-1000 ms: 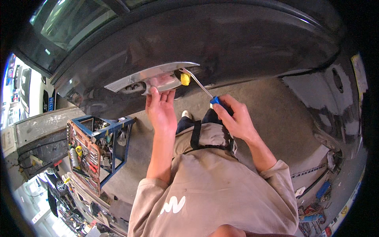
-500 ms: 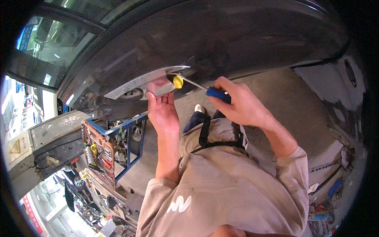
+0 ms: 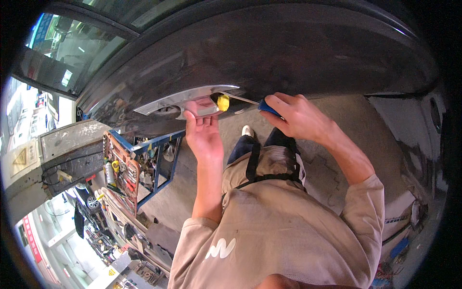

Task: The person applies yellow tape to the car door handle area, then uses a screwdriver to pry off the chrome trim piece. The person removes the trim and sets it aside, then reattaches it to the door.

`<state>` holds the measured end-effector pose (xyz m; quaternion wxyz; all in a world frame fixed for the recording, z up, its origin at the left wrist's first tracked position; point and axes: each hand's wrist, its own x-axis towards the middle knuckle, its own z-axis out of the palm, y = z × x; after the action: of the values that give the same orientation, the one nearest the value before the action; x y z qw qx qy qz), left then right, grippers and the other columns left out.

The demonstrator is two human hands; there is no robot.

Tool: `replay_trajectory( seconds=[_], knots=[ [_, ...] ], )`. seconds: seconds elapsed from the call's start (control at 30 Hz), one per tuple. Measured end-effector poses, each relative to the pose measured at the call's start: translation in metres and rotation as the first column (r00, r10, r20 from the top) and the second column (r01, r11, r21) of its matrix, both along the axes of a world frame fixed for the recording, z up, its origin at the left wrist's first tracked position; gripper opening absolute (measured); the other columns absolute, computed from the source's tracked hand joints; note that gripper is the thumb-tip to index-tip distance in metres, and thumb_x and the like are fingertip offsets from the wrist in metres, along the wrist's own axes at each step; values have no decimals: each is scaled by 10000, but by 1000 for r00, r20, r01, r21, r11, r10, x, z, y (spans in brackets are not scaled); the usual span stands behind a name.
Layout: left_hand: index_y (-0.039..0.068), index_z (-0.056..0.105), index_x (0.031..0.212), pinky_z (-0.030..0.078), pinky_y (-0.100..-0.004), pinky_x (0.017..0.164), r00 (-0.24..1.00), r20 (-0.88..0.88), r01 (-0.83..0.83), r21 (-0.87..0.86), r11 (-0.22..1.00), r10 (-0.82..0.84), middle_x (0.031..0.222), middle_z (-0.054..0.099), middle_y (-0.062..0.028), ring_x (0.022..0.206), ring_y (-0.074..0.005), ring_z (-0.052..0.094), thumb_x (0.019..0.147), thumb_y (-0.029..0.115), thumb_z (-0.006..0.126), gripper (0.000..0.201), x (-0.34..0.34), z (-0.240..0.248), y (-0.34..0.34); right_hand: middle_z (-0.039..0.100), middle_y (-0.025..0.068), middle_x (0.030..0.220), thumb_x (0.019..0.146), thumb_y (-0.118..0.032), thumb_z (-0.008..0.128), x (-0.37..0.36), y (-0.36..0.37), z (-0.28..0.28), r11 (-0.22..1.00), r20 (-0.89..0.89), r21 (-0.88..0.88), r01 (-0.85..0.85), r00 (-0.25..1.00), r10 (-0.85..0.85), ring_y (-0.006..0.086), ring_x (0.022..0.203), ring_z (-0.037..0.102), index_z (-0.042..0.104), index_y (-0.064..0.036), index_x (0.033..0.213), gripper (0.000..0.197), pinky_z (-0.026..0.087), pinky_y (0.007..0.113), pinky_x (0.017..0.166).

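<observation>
A chrome door handle sits on the dark car door, a little left of the middle. My left hand is closed on its lower edge from below, palm up, with the fingertips partly hidden behind it. At the handle's right end is a bright yellow piece; its kind I cannot make out. My right hand grips the blue grip of a tool with a thin metal shaft. The shaft points left toward the handle's right end, and its tip is hidden behind the yellow piece.
A blue-framed tool cart with several hand tools stands to the lower left. Beside it is a worn grey beam. A car window is at the upper left. Another dark panel curves along the right.
The view has shifted slightly. The tool in my right hand has turned to lie flatter, its grip somewhat higher against the door. My left hand keeps its hold on the door handle.
</observation>
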<state>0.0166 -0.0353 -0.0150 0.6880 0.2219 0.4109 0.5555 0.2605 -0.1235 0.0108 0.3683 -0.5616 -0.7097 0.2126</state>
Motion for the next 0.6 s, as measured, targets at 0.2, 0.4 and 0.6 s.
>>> replay_trajectory(
  seconds=[0.2, 0.4, 0.6],
  knots=[
    [1, 531, 1389, 467, -472, 1078, 1000, 4, 2, 5, 1000, -2, 1333, 614, -134, 1242, -281, 564, 1030, 386, 639, 538, 0, 2, -1, 640, 167, 840, 946, -181, 696, 2, 2, -4, 1000, 40, 26, 3, 999, -4, 406, 688, 672, 557, -35, 1007, 210, 543, 492, 559],
    [5, 533, 1391, 468, -472, 1074, 1000, 12, -2, 16, 1000, 2, 1335, 614, -137, 1239, -282, 564, 1024, 376, 650, 535, 1, 5, -3, 676, 200, 905, 931, -138, 739, 2, 1, -2, 1000, 29, -26, 9, 1000, -8, 395, 688, 687, 601, 1, 1058, 234, 534, 439, 550],
    [22, 524, 1434, 428, -444, 1121, 996, 76, 42, 10, 999, -42, 1376, 623, -102, 1292, -254, 536, 1045, 268, 612, 468, 1, 8, -2, 680, 192, 904, 931, -202, 753, -10, -16, 9, 945, -283, -319, 74, 944, -169, 362, 740, 702, 608, -11, 1064, 274, 532, 418, 639]
  ],
)
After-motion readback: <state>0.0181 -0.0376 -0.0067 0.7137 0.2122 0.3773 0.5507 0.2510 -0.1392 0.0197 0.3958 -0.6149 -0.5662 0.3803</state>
